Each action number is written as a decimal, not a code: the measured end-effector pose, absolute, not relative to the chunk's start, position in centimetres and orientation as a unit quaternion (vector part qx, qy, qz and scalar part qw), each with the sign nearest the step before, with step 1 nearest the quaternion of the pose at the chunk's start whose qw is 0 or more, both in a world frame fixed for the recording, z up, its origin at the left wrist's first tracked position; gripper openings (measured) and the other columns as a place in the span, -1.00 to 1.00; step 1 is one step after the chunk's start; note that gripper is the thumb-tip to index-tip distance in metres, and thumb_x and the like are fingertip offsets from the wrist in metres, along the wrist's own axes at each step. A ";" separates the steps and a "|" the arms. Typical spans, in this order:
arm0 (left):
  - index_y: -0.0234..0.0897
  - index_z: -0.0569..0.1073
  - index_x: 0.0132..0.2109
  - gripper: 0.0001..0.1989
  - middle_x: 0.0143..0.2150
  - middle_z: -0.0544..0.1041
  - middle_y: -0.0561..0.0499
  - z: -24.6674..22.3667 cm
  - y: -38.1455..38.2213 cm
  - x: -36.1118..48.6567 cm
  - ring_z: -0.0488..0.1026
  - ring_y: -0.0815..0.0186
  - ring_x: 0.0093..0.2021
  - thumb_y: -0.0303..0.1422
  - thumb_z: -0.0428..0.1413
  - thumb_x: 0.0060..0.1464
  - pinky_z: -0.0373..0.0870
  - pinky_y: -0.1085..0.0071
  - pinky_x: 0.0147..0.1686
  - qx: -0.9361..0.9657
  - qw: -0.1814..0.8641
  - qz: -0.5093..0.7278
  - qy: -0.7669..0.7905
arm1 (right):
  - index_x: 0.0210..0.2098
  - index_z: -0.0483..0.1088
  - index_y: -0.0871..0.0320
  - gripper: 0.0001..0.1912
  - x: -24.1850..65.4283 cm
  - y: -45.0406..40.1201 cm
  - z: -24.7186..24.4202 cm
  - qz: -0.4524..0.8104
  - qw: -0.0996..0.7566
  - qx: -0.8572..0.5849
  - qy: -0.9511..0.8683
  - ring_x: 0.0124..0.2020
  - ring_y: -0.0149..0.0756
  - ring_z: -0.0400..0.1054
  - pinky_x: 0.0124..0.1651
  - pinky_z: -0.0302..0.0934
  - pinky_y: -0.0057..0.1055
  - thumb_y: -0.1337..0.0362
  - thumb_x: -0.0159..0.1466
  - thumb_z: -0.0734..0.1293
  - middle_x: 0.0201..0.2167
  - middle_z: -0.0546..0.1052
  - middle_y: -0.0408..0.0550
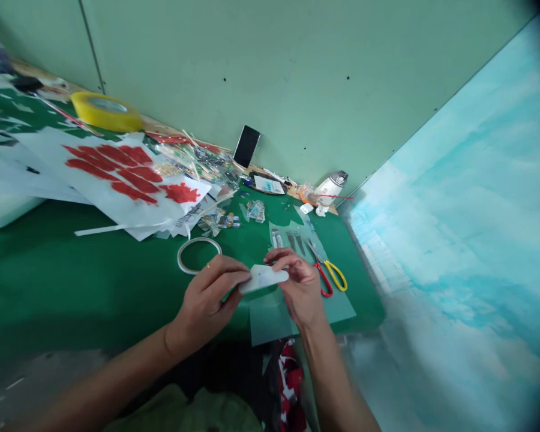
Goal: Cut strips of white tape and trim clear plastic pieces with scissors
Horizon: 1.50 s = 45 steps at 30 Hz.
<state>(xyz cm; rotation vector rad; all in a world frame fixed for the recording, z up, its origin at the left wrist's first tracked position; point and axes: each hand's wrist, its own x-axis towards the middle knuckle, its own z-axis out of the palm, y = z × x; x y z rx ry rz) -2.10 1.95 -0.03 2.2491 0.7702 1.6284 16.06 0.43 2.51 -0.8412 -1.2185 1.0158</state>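
Note:
Between my two hands is a small white, flat piece (263,278), perhaps folded paper, held above the front edge of the green table. My left hand (213,294) pinches its left end, fingers closed. At the other end, my right hand (300,282) grips it between thumb and fingers. Just beyond my left hand lies a roll of thin white tape (180,257) on the table. Scissors with one red and one yellow handle (332,277) rest to the right of my right hand, on a translucent sheet (337,309).
White sheets with red painted shapes (117,171) cover the table's left side. A wide yellow tape roll (107,112) stands behind them. Small plastic bags (255,210), a phone leaning on the wall (247,146) and a white glue gun-like device (330,186) line the back.

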 end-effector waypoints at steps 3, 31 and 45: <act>-0.19 0.47 -0.16 -0.79 -0.23 0.54 -0.05 -0.3 2.0 -2.0 0.51 0.28 -0.22 -0.59 0.10 0.14 0.44 0.39 -0.21 0.767 0.146 0.554 0.288 | -0.37 0.56 0.05 -0.94 16.0 0.3 2.3 0.441 0.618 -0.378 -0.530 -0.15 -0.19 0.40 -0.06 0.26 -0.26 0.32 0.14 0.49 -0.27 0.52 -0.05; -0.27 0.45 -0.44 -0.79 -0.52 0.40 0.11 0.1 2.5 -0.6 0.29 0.39 -0.50 -0.28 0.32 -0.15 0.24 0.49 -0.53 0.466 0.639 0.473 0.388 | -0.39 0.49 0.12 -0.84 15.3 0.8 -0.3 0.478 0.607 -0.490 -0.405 -0.49 -0.38 0.35 -0.33 0.26 -0.40 0.25 0.07 0.52 -0.51 0.49 -0.20; -0.20 0.57 -0.11 -0.73 -0.45 0.58 0.02 -2.2 4.0 -2.9 0.49 0.23 -0.46 -0.24 0.13 0.06 0.35 0.42 -0.45 0.667 0.438 0.405 0.447 | -0.17 0.51 0.13 -0.61 17.0 3.1 -0.6 0.510 0.445 -0.527 -0.514 -0.62 -0.47 0.29 -0.51 0.20 -0.49 0.25 -0.01 0.52 -0.61 0.40 -0.32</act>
